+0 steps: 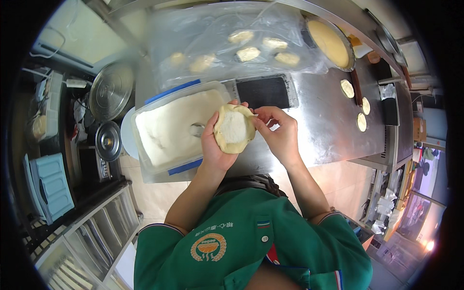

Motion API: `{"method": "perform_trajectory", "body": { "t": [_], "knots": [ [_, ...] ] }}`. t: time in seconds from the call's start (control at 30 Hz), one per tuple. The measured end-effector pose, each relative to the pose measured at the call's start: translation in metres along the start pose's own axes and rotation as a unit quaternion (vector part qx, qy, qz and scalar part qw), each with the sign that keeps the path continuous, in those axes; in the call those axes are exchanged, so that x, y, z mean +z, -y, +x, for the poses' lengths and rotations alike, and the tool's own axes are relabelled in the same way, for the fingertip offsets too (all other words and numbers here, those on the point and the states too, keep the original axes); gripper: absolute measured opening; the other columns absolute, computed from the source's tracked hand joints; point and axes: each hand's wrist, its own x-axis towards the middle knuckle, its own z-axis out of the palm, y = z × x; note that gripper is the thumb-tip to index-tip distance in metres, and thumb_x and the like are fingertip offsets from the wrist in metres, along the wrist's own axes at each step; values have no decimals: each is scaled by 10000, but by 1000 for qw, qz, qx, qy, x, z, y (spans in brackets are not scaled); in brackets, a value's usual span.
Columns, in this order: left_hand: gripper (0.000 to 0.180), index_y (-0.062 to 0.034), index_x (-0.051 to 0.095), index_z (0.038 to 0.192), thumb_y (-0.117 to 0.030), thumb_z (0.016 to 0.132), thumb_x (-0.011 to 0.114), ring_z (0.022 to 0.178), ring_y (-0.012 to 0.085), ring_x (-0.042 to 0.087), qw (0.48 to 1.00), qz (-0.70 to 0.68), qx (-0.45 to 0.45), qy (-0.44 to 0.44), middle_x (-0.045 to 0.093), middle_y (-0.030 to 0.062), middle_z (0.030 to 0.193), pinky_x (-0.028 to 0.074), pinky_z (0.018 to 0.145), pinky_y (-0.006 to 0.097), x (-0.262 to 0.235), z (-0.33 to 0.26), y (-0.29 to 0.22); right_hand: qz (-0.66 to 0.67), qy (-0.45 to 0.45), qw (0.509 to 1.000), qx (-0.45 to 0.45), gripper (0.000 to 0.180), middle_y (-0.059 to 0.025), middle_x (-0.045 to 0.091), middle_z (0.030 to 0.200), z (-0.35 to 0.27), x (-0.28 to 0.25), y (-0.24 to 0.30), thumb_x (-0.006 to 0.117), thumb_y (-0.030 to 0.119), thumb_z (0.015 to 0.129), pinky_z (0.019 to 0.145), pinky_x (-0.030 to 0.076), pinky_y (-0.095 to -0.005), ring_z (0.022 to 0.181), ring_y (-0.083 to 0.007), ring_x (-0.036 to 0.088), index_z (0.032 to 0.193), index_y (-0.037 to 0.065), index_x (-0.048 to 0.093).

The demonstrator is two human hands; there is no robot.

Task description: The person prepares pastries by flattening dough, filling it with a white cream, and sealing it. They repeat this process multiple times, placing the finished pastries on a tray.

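In my left hand [214,150] rests a round piece of dough [235,146], cupped from below with the fingers curled around its far side. White powder [235,126] fills the hollow in its middle, inside a raised, wavy rim. My right hand [281,135] pinches the right edge of this dough between thumb and fingers. Just left of and beneath the dough stands a clear plastic container [146,162] with blue clips, holding a bed of white powder. A shiny metal piece, perhaps a spoon [197,129], lies in that powder, partly hidden by my left hand.
Several dough pieces [248,53] lie at the back under clear plastic sheeting [212,26]. A dark rectangular plate [263,92] sits mid-table. At the back right is a pan [351,58] of yellow contents; dough rounds [361,122] lie on the right. Metal lids [112,92] stand left.
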Motion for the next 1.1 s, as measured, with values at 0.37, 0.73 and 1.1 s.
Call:
{"method": "perform_trajectory", "body": {
  "t": [0.37, 0.73, 1.1],
  "knots": [
    [439, -30, 484, 1323, -309, 997, 391, 1221, 267, 514, 996, 63, -48, -39, 543, 141, 1317, 390, 1053, 416, 24, 56, 130, -68, -62, 989, -116, 137, -117, 603, 822, 12, -109, -77, 685, -23, 748, 642, 512, -357, 718, -286, 607, 862, 13, 617],
    [450, -87, 457, 1381, -316, 1001, 385, 1194, 214, 537, 987, 107, -78, -96, 562, 82, 1298, 404, 1035, 380, 21, 99, 220, -125, -18, 973, -192, 167, -127, 617, 866, 29, -197, -119, 689, -7, 758, 644, 523, -338, 752, -280, 624, 915, 30, 645],
    [437, -83, 469, 1367, -306, 1002, 378, 1153, 206, 561, 979, 128, -138, -81, 586, 74, 1245, 431, 1007, 376, 10, 117, 207, -93, -20, 988, -120, 200, -104, 616, 843, 33, -186, -146, 703, -16, 727, 644, 528, -364, 776, -288, 626, 914, 29, 650]
  ]
}}
